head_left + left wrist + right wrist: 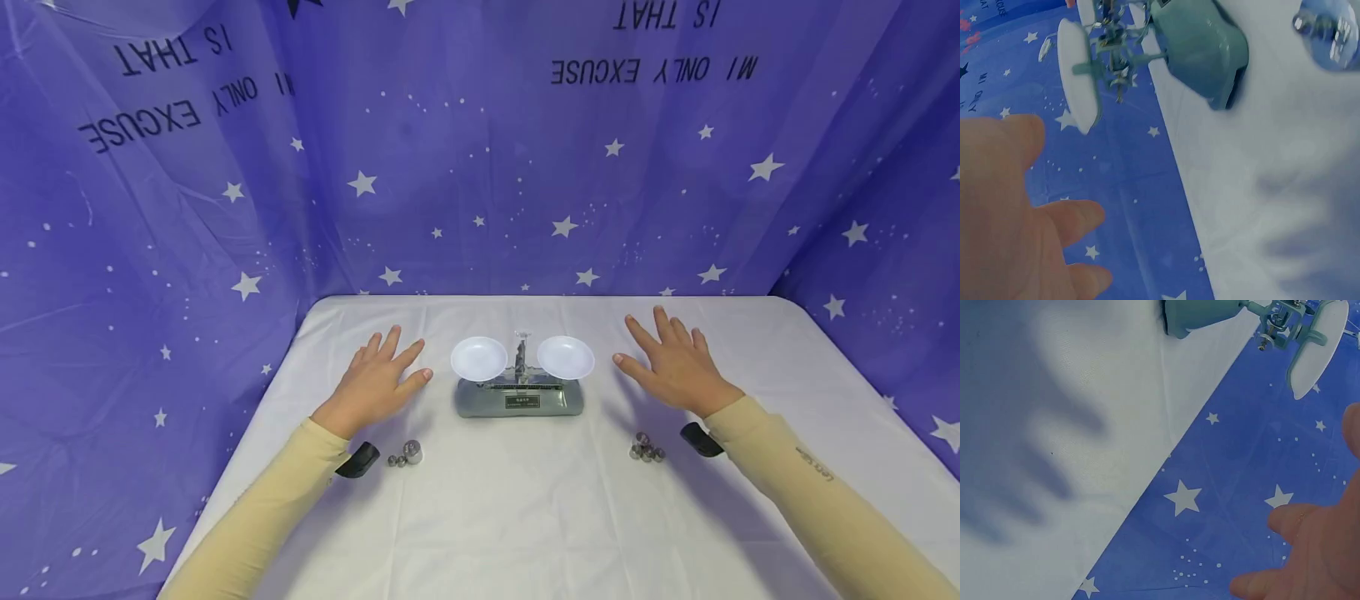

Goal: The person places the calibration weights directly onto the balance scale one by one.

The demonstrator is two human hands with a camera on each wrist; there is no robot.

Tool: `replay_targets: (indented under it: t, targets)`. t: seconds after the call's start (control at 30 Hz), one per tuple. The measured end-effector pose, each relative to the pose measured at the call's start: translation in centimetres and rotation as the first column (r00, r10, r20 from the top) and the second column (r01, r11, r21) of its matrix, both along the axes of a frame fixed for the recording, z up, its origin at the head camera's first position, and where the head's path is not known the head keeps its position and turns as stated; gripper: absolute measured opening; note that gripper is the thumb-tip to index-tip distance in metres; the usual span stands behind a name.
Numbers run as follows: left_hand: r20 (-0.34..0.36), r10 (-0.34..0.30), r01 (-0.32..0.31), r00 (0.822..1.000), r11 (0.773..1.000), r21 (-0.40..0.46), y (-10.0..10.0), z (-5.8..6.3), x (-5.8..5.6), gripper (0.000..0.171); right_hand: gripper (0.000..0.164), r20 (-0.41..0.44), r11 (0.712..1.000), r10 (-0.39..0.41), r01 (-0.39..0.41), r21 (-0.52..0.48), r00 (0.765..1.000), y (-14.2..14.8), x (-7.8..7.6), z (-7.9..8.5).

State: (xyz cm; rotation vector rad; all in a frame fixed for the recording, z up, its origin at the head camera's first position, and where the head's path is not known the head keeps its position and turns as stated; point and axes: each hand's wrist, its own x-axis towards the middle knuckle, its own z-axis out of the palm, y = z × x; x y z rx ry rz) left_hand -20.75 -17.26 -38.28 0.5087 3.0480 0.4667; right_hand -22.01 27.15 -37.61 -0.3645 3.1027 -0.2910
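Note:
A balance scale (pixel 519 400) with a grey-green base stands near the middle of the white table. It carries two white pans, a left pan (pixel 479 358) and a right pan (pixel 566 357), at nearly equal height. My left hand (pixel 378 381) hovers left of the scale, fingers spread and holding nothing. On the other side my right hand (pixel 675 362) is likewise spread above the table, touching nothing. Small metal balls (pixel 397 461) and a larger metal piece (pixel 412 452) lie below my left hand. A cluster of several metal balls (pixel 647 450) sits below my right hand.
The table (pixel 525 517) has a white cloth with slight creases. Blue-purple curtains (pixel 480 167) with stars and lettering enclose its back and sides. Dark wrist devices, one on the left (pixel 358 460) and one on the right (pixel 702 439), hang under the forearms.

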Motion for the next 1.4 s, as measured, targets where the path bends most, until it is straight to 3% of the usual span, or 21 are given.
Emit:
replay_targets:
  t: [0.33,0.47,0.67,0.87,1.17,1.4]
  targets:
    - [0.022,-0.072,0.071,0.997,0.997,0.026,2.5,-1.9,0.6,0.063,0.077,0.002,1.0,0.003,-0.003,0.005,1.0,-0.1,0.0,-0.5]
    - [0.006,-0.117,0.116,0.993,0.99,0.079,3.8,-2.8,1.1,0.06,0.076,0.001,1.0,0.001,-0.001,0.012,1.0,0.0,0.0,-0.7]
    - [-0.074,-0.174,0.185,0.982,0.966,0.182,5.5,-4.4,1.7,0.049,0.075,0.001,1.0,0.003,-0.003,0.009,1.0,0.1,0.1,-1.0]
    - [-0.16,-0.22,0.251,0.962,0.943,0.216,6.5,-5.7,1.8,0.037,0.075,0.007,1.0,-0.002,0.002,0.012,1.0,0.1,0.1,-1.0]
    - [-0.119,-0.234,0.261,0.965,0.907,0.331,7.9,-7.5,1.9,0.038,0.074,0.005,1.0,-0.001,0.001,0.022,1.0,0.0,0.2,-1.6]
    - [-0.145,-0.16,0.209,0.976,0.868,0.45,8.8,-8.3,1.6,0.035,0.073,0.006,1.0,0.006,-0.006,0.012,1.0,0.1,0.3,-1.9]
